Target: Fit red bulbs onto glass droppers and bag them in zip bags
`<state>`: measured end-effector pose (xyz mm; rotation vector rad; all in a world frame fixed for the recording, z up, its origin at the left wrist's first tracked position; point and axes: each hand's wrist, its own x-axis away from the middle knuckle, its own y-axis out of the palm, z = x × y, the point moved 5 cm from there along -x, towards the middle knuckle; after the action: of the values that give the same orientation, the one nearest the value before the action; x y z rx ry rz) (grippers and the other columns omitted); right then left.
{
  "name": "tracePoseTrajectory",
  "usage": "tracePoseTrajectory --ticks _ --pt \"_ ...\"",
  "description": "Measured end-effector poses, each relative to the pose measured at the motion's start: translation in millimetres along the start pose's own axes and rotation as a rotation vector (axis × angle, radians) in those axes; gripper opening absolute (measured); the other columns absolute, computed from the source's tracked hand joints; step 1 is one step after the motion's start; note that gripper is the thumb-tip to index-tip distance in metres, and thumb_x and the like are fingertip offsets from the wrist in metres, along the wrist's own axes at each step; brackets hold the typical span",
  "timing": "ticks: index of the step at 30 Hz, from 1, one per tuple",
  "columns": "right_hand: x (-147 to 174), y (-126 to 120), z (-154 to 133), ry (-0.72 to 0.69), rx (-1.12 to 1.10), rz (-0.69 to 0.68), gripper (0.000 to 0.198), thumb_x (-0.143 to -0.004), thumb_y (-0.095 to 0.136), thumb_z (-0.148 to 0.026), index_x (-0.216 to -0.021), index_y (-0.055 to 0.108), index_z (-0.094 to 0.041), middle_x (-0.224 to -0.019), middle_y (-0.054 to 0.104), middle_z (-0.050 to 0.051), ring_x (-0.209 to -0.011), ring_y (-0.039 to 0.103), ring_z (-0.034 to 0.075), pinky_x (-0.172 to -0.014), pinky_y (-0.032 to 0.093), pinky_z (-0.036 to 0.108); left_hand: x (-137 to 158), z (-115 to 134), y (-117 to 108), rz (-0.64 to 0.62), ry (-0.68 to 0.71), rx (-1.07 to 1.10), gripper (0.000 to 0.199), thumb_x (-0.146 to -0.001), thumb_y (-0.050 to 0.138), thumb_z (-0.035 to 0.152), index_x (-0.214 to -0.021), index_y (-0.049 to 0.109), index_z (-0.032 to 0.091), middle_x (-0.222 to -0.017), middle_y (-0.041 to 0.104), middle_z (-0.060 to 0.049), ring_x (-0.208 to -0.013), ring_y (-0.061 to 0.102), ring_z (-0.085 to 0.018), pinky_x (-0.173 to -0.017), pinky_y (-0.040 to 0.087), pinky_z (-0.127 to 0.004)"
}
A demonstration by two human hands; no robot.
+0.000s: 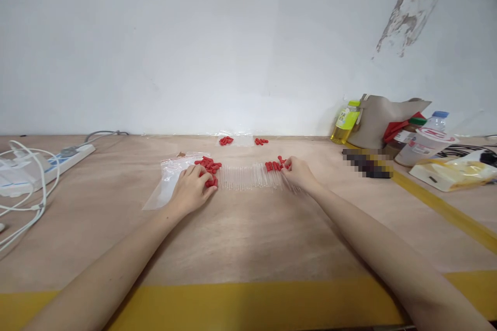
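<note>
My left hand (191, 186) is curled over a heap of red rubber dropper bulbs (208, 163), its thumb and fingertips closed on a red bulb (212, 182). Clear thin dropper tubes (237, 178) lie side by side in a row between my hands. At the row's right end, several tubes have red bulbs (272, 166) on their far ends. There my right hand (298, 172) is closed, fingers pinched around a red-topped dropper (286, 166); my fingers partly hide it. Under my left wrist lies a clear zip bag (166, 178).
Near the wall, another clear bag (241, 139) lies between two small groups of red pieces. A power strip (73, 158) with white cables is at left. At right stand a yellow drink bottle (345, 123), a grey bag (378, 121), a plastic cup (421, 146) and a yellow-white packet (454, 171).
</note>
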<state>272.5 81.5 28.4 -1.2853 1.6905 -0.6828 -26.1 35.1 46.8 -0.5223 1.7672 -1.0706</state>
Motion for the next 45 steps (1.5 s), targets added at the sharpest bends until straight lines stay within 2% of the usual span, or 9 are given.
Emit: tracePoseTrajectory --ticks 4,11,15,21,24,30,35,39,45 --pt "3.5 9.7 -0.8 0.051 0.044 -0.033 0.016 -0.071 0.048 -0.017 -0.085 0.055 -0.015 -0.082 0.062 0.008 -0.070 0.055 0.016 -0.058 0.034 0.023 1.1 -0.2 4.3 -0.012 -0.022 -0.006 0.017 -0.077 0.053 0.037 -0.083 0.058 0.021 -0.090 0.052 -0.006 -0.090 0.046 -0.025 -0.079 0.035 -0.037" --pt "6.3 9.1 1.3 0.097 0.134 -0.053 0.017 -0.072 0.050 -0.030 -0.082 0.056 -0.018 -0.080 0.062 0.006 -0.069 0.056 0.018 -0.054 0.031 0.025 1.3 1.7 5.9 -0.020 -0.016 0.003 0.021 -0.076 0.054 0.041 -0.083 0.057 0.021 -0.090 0.052 -0.006 -0.089 0.046 -0.025 -0.079 0.035 -0.038" --pt "5.7 8.5 -3.8 0.066 0.132 -0.015 0.016 -0.074 0.049 -0.032 -0.081 0.056 -0.020 -0.078 0.063 0.003 -0.069 0.055 0.017 -0.054 0.031 0.025 1.1 2.8 5.9 -0.023 -0.012 0.007 0.021 -0.077 0.053 0.040 -0.085 0.057 0.021 -0.090 0.052 -0.006 -0.089 0.046 -0.025 -0.079 0.034 -0.038" --pt "5.9 15.8 -14.1 -0.049 0.126 -0.044 0.015 -0.074 0.049 -0.028 -0.081 0.061 -0.022 -0.079 0.064 0.002 -0.073 0.056 0.016 -0.057 0.032 0.024 2.1 0.9 10.4 -0.029 -0.011 0.011 0.021 -0.078 0.052 0.038 -0.090 0.059 0.022 -0.093 0.053 -0.006 -0.092 0.046 -0.025 -0.080 0.034 -0.038" --pt "5.4 17.1 -13.5 -0.044 0.148 -0.061 0.018 -0.074 0.048 -0.025 -0.081 0.064 -0.024 -0.082 0.065 0.002 -0.074 0.057 0.017 -0.060 0.034 0.025 2.3 0.1 12.0 -0.027 -0.009 0.017 0.021 -0.078 0.052 0.038 -0.090 0.060 0.022 -0.093 0.053 -0.006 -0.092 0.046 -0.025 -0.080 0.034 -0.038" --pt "5.5 17.3 -13.0 -0.008 0.196 -0.081 0.019 -0.074 0.050 -0.030 -0.078 0.067 -0.022 -0.082 0.066 0.005 -0.077 0.058 0.019 -0.062 0.038 0.026 1.4 -0.1 11.1 -0.025 -0.013 0.010 0.022 -0.077 0.052 0.038 -0.090 0.060 0.022 -0.093 0.054 -0.006 -0.092 0.047 -0.025 -0.081 0.034 -0.039" --pt "5.7 20.8 -15.4 0.018 0.243 -0.126 0.026 -0.075 0.047 -0.033 -0.065 0.066 -0.020 -0.073 0.065 0.007 -0.072 0.059 0.020 -0.059 0.038 0.027 2.0 0.9 10.1 -0.024 -0.014 0.017 0.021 -0.078 0.052 0.038 -0.088 0.059 0.022 -0.092 0.054 -0.006 -0.092 0.047 -0.025 -0.080 0.034 -0.038" --pt "5.2 23.4 -18.7 0.079 0.287 -0.149 0.024 -0.074 0.048 -0.032 -0.074 0.066 -0.017 -0.076 0.064 0.010 -0.075 0.059 0.022 -0.057 0.039 0.027 1.7 1.6 9.8 -0.026 -0.028 0.021 0.020 -0.077 0.052 0.038 -0.086 0.059 0.021 -0.092 0.054 -0.007 -0.091 0.047 -0.025 -0.079 0.034 -0.039" --pt "8.8 24.5 -27.5 0.106 0.289 -0.169 0.031 -0.079 0.042 -0.035 -0.087 0.065 -0.014 -0.089 0.064 0.014 -0.084 0.059 0.025 -0.067 0.040 0.033 0.4 1.1 10.0 -0.036 -0.066 0.040 0.022 -0.077 0.053 0.041 -0.082 0.059 0.022 -0.090 0.056 -0.006 -0.091 0.048 -0.025 -0.080 0.034 -0.038"
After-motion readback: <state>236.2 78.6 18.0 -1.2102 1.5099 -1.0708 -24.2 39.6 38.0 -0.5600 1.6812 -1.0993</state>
